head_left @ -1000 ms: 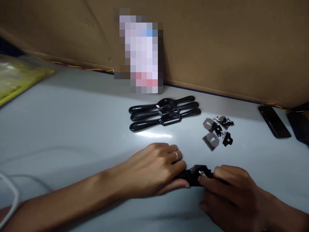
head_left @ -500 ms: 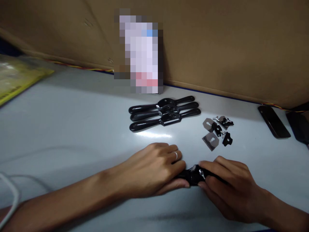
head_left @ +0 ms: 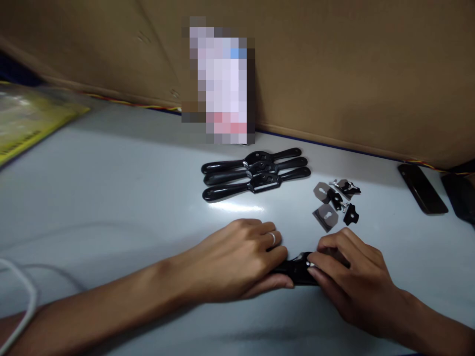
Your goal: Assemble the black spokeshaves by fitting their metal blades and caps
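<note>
A black spokeshave [head_left: 301,276] lies low over the table near its front. My left hand [head_left: 252,259], with a ring on one finger, is wrapped around its left handle, which is mostly hidden. The thumb and index finger of my right hand [head_left: 356,277] pinch a small silver thumbscrew [head_left: 310,264] at the middle of the tool. Behind my hands, three more black spokeshave bodies [head_left: 260,168] lie side by side. To their right is a loose group of parts: grey blades [head_left: 325,216], black caps [head_left: 351,214] and small silver screws [head_left: 333,183].
A dark phone [head_left: 423,188] lies at the right, beside another dark object [head_left: 460,195]. A yellow-edged plastic bag [head_left: 33,123] is at the far left. A white cable [head_left: 27,296] loops over my left forearm. A cardboard wall [head_left: 334,74] and a blurred-out item [head_left: 226,89] stand behind.
My right hand's fingers have shifted from gripping around the spokeshave's middle to pinching the thumbscrew, whose wing has turned. My left hand keeps its hold. The view has shifted slightly.
</note>
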Available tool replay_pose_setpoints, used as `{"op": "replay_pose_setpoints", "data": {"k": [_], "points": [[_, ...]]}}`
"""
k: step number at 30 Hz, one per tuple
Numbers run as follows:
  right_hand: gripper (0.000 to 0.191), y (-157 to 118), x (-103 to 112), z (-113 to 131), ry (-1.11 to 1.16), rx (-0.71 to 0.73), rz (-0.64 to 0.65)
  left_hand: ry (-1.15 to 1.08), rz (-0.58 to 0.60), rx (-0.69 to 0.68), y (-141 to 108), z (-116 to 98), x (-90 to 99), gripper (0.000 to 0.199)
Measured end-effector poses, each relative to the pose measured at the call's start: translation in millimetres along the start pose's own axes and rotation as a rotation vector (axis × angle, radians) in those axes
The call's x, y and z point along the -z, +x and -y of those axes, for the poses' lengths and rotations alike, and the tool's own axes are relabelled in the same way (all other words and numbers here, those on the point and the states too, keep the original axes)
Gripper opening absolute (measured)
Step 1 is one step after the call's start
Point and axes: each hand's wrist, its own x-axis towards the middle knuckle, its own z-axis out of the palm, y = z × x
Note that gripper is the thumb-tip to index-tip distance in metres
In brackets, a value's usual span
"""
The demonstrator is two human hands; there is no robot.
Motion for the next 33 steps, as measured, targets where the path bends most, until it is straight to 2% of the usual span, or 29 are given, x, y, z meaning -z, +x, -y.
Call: {"op": "replay_pose_setpoints", "data": {"k": [6,11,14,18,22,26,30,33], "points": [[0.023,-2,-4,-3,-0.069,0.098,0.049,-0.014,-0.012,0.002,0,0,-0.4,0.051],[0.024,1,-4,-3,-0.116,0.173,0.04,-0.007,-0.003,0.002,-1,0,-1.2,0.051],[0.023,-1,4,1,-0.004,0.144,0.062,-0.009,0.001,0.0,-1,0,-0.8,0.051],[0.019,-5,10,3,0.066,0.142,0.003,-0.013,-0.007,-0.003,0,1,-0.3,0.05],[0.016,-1,6,-3,-0.031,0.132,-0.019,-0.007,-0.002,-0.007,0,1,-0.1,0.051],[0.01,6,5,-20,-0.192,0.09,-0.1,0.003,0.001,-0.013,0,1,0.4,0.049],[0.011,8,5,-38,-0.277,-0.001,-0.114,0.003,-0.008,-0.009,0,0,0.8,0.049],[0.014,7,7,-42,-0.293,-0.021,-0.13,0.004,-0.014,-0.008,0,0,0.6,0.05]]}}
